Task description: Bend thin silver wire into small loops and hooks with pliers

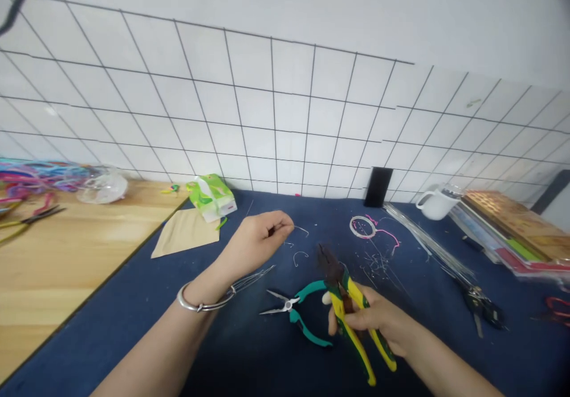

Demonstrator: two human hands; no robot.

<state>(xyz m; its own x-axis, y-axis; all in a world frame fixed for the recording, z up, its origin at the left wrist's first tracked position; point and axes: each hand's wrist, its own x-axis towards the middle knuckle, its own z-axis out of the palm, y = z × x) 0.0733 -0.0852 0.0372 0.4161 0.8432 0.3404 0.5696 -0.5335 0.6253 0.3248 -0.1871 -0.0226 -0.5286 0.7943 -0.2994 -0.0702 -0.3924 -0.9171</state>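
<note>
My left hand (262, 234) pinches a thin piece of wire (303, 229) whose bent end sticks out to the right past the fingertips. In my right hand (378, 314) is a pair of yellow-and-green-handled pliers (332, 266), dark jaws pointing up and left, apart from the wire. Beneath and to the left of them lie teal-handled needle-nose pliers (289, 304), spread apart on the dark blue mat (249, 361). A curved wire offcut (299, 257) rests between my hands. Several longer wires (253, 279) lie under my left wrist, partly hidden.
Wire scraps (377, 265) and a white ring with pink thread (362, 227) lie right of centre. Farther right are a wire bundle (427, 240), a white mug (436, 204) and stacked books (512, 225). A green packet (211, 197) and beige cloth (187, 232) sit at left.
</note>
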